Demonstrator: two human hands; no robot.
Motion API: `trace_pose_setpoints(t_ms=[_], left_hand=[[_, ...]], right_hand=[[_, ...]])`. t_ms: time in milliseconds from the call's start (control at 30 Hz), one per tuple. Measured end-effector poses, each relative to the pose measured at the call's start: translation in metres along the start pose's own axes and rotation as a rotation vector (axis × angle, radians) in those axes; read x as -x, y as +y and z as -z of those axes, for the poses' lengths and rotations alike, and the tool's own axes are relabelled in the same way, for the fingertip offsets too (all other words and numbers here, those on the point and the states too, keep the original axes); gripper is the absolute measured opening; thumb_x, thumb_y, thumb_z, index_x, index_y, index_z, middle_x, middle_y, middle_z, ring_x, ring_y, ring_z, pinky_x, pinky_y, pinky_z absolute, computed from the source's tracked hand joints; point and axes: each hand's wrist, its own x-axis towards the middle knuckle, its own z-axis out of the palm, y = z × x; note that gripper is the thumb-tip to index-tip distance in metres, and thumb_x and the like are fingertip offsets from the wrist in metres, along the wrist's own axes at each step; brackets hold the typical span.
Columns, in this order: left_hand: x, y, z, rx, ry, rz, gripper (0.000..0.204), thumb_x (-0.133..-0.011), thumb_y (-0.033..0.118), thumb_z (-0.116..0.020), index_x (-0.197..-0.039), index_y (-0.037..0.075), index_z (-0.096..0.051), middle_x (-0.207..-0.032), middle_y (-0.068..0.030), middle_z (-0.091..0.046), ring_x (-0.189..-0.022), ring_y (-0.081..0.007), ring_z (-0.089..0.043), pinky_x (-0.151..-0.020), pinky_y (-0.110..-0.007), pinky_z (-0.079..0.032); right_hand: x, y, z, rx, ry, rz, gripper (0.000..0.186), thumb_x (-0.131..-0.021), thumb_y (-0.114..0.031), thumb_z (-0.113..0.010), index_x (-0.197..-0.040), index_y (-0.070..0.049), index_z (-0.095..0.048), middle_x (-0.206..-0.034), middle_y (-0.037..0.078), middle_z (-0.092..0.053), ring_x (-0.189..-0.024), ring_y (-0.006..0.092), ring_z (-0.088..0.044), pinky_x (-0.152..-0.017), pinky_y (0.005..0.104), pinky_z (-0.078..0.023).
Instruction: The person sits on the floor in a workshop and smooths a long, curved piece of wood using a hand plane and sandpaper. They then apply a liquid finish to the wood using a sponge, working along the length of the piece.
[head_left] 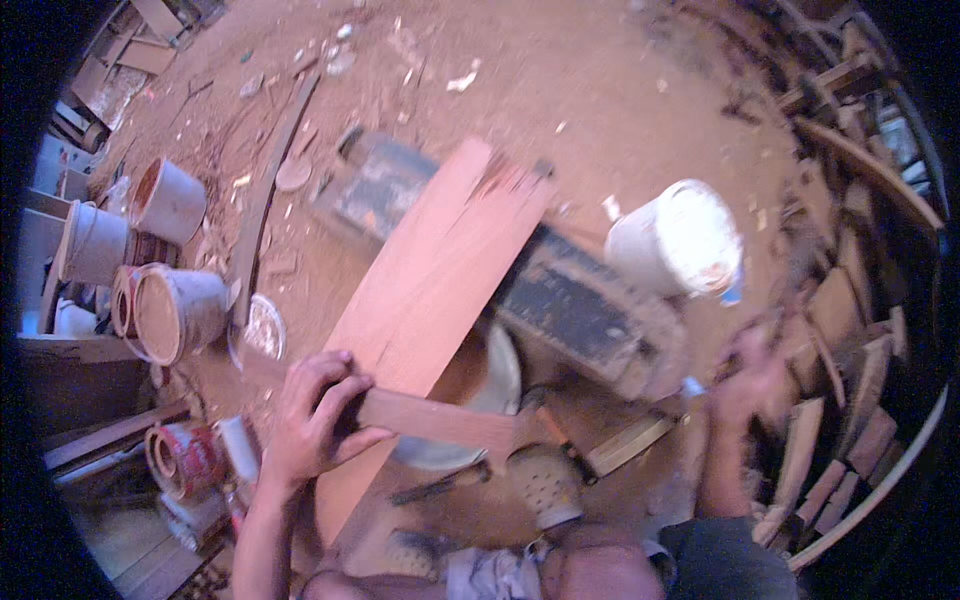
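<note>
My left hand [315, 415] grips a narrow wooden strip [440, 420] that lies crosswise over the near end of a broad reddish plank [435, 290]. The plank slopes up and away across a dark, dusty block or bench [570, 300]. My right hand [750, 375] is raised at the right, blurred by motion; whether it holds anything cannot be made out. A foot in a perforated sandal [545, 485] rests below the strip.
Several paint-stained buckets [175, 310] stand at the left, and a white bucket [680, 240] sits right of the bench. A round metal basin [495, 385] lies under the plank. Stacked wood offcuts [850, 350] line the right edge. Red dirt floor with scraps [420, 60] lies beyond.
</note>
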Motion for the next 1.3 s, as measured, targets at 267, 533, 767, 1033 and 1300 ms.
trace_pose_setpoints(t_ms=[267,533,767,1033,1300], left_hand=[[0.037,-0.004,0.007,-0.102,0.079,0.024,0.059,-0.074,0.038,-0.082,-0.11,0.001,-0.054,-0.107,-0.021,-0.057,-0.096,-0.0394,-0.06,-0.082,-0.046,-0.051],[0.039,0.006,0.026,-0.118,0.329,0.065,0.044,-0.081,0.026,-0.075,-0.109,0.003,-0.05,-0.103,-0.0196,-0.053,-0.091,-0.0405,-0.056,-0.075,-0.047,-0.048],[0.124,-0.097,0.099,-0.229,0.627,0.34,0.039,-0.091,0.033,-0.065,-0.104,-0.003,-0.056,-0.084,-0.0255,-0.062,-0.079,-0.0453,-0.06,-0.067,-0.05,-0.047],[0.165,-0.073,0.147,-0.041,0.793,0.702,0.045,-0.087,0.038,-0.07,-0.105,-0.002,-0.062,-0.091,-0.025,-0.068,-0.086,-0.0416,-0.066,-0.076,-0.047,-0.05],[0.147,-0.071,0.14,0.118,0.922,0.637,0.047,-0.087,0.041,-0.07,-0.101,-0.003,-0.064,-0.086,-0.0247,-0.069,-0.081,-0.0364,-0.068,-0.072,-0.043,-0.051]], right_hand=[[0.119,-0.089,-0.046,-0.447,-0.808,-0.149,0.045,-0.091,-0.015,-0.062,-0.132,-0.002,-0.048,-0.112,0.011,-0.062,-0.095,0.0128,-0.056,-0.083,0.0312,-0.046],[0.069,-0.206,-0.052,0.03,-0.831,0.769,0.047,-0.086,-0.026,-0.063,-0.123,0.0,-0.054,-0.108,0.023,-0.062,-0.101,0.0359,-0.061,-0.086,0.0432,-0.048],[0.003,-0.267,-0.133,0.275,-0.512,1.089,0.035,-0.086,-0.026,-0.063,-0.105,0.002,-0.058,-0.099,0.028,-0.06,-0.092,0.0426,-0.061,-0.078,0.0476,-0.048],[0.035,-0.119,-0.121,0.694,-0.784,0.836,0.044,-0.096,-0.034,-0.054,-0.12,0.002,-0.044,-0.095,0.035,-0.06,-0.094,0.0508,-0.058,-0.08,0.0549,-0.045],[0.038,-0.115,-0.142,0.962,-0.958,0.801,0.042,-0.095,-0.036,-0.051,-0.105,0.005,-0.053,-0.093,0.034,-0.063,-0.09,0.0476,-0.063,-0.077,0.0529,-0.048]])
